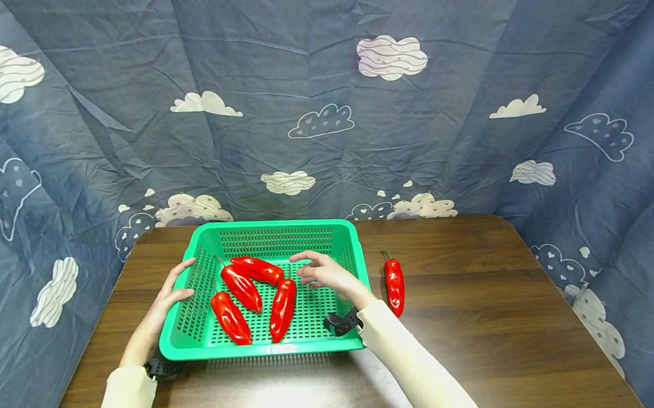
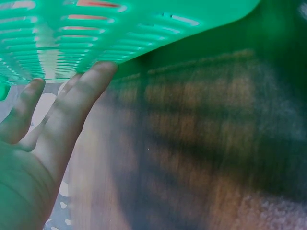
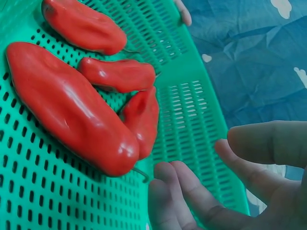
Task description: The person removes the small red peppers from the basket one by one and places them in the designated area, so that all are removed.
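Note:
A green plastic basket (image 1: pixel 268 349) with slotted walls holds several red peppers, one of them a long pepper (image 1: pixel 284 311) lying nearest the right hand. The left hand (image 1: pixel 168 297) is at the basket's left side, two digits reaching over the rim. In the left wrist view its other fingers (image 2: pixel 72 112) lie fairly straight against the outside wall. Over the right part of the basket hovers the right hand (image 1: pixel 331 276), holding nothing. Its fingers are loosely bent and spread, close to the stem end of that long pepper in the right wrist view.
Another red pepper (image 1: pixel 395 287) lies on the wooden table (image 1: pixel 477 307), right of the basket, partly covered by the right sleeve. A dark blue curtain (image 1: pixel 440 130) with cloud prints hangs behind and around the table.

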Tool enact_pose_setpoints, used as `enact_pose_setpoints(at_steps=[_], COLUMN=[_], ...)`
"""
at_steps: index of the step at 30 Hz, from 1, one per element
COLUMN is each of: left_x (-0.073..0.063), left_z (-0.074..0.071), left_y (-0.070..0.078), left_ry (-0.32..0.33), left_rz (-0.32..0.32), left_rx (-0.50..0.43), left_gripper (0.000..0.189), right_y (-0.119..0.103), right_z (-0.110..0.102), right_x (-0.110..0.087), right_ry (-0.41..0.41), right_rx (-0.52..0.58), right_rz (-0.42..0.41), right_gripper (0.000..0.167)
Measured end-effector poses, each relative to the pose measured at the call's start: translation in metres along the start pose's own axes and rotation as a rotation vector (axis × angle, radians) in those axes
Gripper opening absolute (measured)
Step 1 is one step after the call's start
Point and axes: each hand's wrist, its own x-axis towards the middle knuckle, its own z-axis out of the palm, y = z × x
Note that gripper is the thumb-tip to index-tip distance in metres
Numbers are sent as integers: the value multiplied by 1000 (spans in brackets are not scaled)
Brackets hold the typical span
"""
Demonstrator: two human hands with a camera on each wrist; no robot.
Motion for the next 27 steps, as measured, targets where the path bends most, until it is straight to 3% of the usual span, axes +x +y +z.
enact_pose_setpoints(at_steps=[9, 27], left_x=[1, 0], left_z=[-1, 0], left_y=[-2, 0], left_ry=[-2, -3], left_rz=[45, 24], left_rx=[-8, -16], left_gripper=[61, 60], right_y=[-3, 1], right_z=[8, 19], right_x=[7, 19], right_ry=[-13, -10], right_rx=[12, -16], right_rz=[51, 222], right_gripper=[39, 35])
